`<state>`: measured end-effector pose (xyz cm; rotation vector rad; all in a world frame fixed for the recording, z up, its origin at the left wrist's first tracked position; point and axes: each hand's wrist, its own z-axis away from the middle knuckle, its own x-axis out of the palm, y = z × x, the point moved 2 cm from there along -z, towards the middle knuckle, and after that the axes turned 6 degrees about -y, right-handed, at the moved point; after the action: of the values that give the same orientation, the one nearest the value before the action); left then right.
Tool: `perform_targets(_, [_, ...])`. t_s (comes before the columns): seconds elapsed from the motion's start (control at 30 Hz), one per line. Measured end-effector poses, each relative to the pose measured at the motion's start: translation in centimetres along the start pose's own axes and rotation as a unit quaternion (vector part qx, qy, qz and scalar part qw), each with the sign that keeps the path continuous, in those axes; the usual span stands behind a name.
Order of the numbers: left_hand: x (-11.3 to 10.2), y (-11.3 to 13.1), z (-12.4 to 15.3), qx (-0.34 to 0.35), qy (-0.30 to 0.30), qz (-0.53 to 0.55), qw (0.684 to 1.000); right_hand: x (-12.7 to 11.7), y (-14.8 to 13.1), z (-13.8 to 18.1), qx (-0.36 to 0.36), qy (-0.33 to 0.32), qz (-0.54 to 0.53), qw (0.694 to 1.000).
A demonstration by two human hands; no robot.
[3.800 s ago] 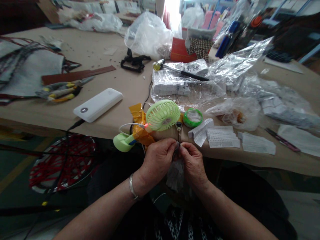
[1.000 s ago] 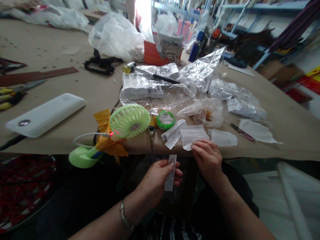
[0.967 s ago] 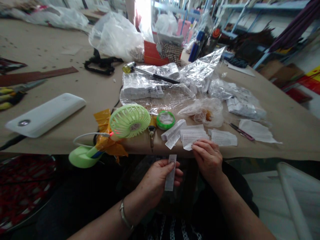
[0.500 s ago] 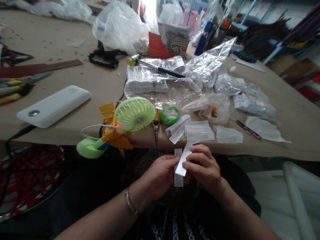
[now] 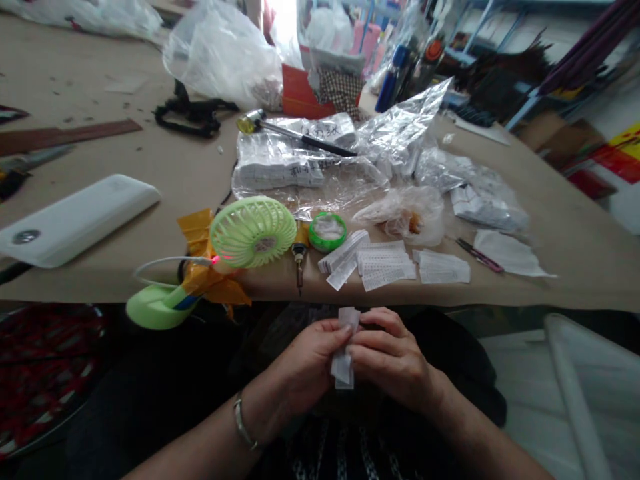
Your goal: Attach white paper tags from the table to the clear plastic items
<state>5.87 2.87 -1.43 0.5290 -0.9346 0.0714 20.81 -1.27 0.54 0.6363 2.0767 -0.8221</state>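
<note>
Through the head view, the only one I have, I see the left hand (image 5: 315, 357) clamped on the thin, pale, flat strips (image 5: 342, 368), its thumb pressed across them. The right hand (image 5: 395, 360) is drawn in close, its fingertips against the strips' other side; its thumb is hidden, so I cannot tell whether it pinches too. The strips stand roughly upright between both hands, overlapping, their lower ends out of line.

To handle them well, I would keep the left thumb light and let the right fingertips work along the long edges, since something this thin should bend or slip easily.

The front edge of the brown-covered table (image 5: 525, 295) runs just beyond the fingers. Near that edge lie fanned white printed paper strips (image 5: 386, 267), which a raised right knuckle could scatter. A dark-tipped, slender metal tool (image 5: 299, 263) points toward me, beside the pale-green plastic fan (image 5: 253, 233). I would move toward the lap, below the edge.
</note>
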Motion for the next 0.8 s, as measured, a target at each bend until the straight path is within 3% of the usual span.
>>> perform_targets(0.07, [-0.2,-0.2,0.1,-0.023,0.023,-0.033,0.999,-1.5,1.6,1.1,0.062,0.05,0.049,0.996])
perform_targets(0.13, [-0.4,-0.3,0.1,-0.029,0.038,-0.059,0.997,-3.0,3.7,2.6,0.15,0.103,0.147,0.972])
perform_targets(0.27, [-0.3,-0.6,-0.1,-0.042,0.058,-0.078,0.994,-4.4,7.2,5.2,0.255,0.069,0.321,0.91])
perform_targets(0.4, [-0.2,-0.8,-0.3,-0.045,0.061,-0.085,0.994,-4.6,8.0,5.7,0.249,0.06,0.363,0.896])
perform_targets(0.53, [-0.2,-0.8,-0.1,-0.044,0.06,-0.09,0.993,-5.2,8.4,5.6,0.212,0.097,0.324,0.917])
perform_targets(0.67, [-0.2,-0.6,0.1,-0.037,0.056,-0.082,0.994,-6.1,8.4,5.5,0.203,0.168,0.244,0.933])
perform_targets(0.8, [-0.1,-0.5,0.2,-0.034,0.046,-0.065,0.996,-5.5,5.4,3.7,0.18,0.252,0.151,0.939])
